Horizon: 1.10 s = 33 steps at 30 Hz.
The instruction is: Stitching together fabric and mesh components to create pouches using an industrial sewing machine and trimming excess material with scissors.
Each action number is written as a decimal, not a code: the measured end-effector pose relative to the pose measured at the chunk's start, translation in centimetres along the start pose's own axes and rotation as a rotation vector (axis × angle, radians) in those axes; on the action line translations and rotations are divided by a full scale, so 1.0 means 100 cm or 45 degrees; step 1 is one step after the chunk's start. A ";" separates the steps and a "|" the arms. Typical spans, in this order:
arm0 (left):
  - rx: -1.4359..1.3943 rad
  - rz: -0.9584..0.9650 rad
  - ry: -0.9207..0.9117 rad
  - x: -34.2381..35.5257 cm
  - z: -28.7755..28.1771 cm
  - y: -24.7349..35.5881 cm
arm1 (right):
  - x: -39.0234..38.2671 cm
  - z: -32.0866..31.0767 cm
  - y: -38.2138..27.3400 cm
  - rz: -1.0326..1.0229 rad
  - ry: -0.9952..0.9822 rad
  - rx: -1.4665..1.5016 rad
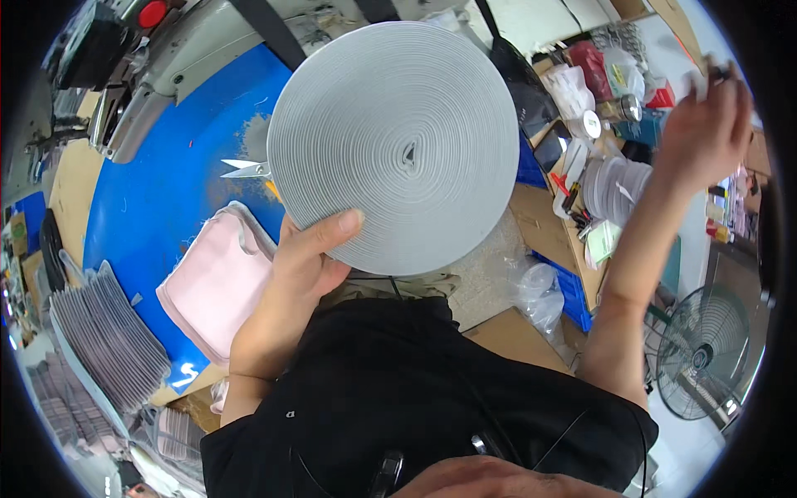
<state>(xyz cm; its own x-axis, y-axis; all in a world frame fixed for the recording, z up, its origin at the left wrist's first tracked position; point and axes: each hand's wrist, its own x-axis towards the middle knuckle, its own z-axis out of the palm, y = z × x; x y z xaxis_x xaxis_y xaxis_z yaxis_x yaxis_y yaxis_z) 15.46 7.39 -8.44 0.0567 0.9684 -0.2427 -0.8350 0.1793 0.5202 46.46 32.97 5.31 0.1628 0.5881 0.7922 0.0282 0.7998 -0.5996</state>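
A big flat roll of grey webbing, coiled tightly round a small dark hole, is up in front of my chest. My left hand grips its lower left edge, the thumb lying on the coiled face and the other fingers hidden behind. Far out to the right, my right hand is raised with the arm stretched out. Motion smears its fingers, and a small dark spot shows at the fingertips; whether it holds anything I cannot make out. Scissors poke out from behind the roll, on the blue work surface.
Pink fabric pieces lie left of my left forearm, near a stack of grey pieces. A sewing machine stands at the back left. White rolls, tools and bags crowd the right-hand table. A fan stands at lower right.
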 end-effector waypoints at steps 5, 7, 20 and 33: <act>0.119 0.067 0.032 -0.012 0.007 -0.011 | -0.175 0.037 -0.075 0.189 -0.445 0.326; 0.115 0.075 0.017 -0.020 0.011 -0.016 | -0.203 0.042 -0.086 0.168 -0.345 0.163; 0.185 0.148 0.011 -0.050 0.007 -0.024 | -0.227 0.060 -0.107 -0.173 -0.207 0.081; 0.324 0.194 0.104 -0.054 0.007 -0.028 | -0.223 0.064 -0.102 -0.323 -0.167 -0.110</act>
<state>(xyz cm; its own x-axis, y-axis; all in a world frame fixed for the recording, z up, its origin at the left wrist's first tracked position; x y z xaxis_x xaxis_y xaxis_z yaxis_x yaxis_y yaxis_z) 17.88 1.80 -8.00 -0.1113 0.9722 -0.2058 -0.6662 0.0807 0.7414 36.22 12.44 -5.53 0.0108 0.3855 0.9226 0.1363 0.9135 -0.3833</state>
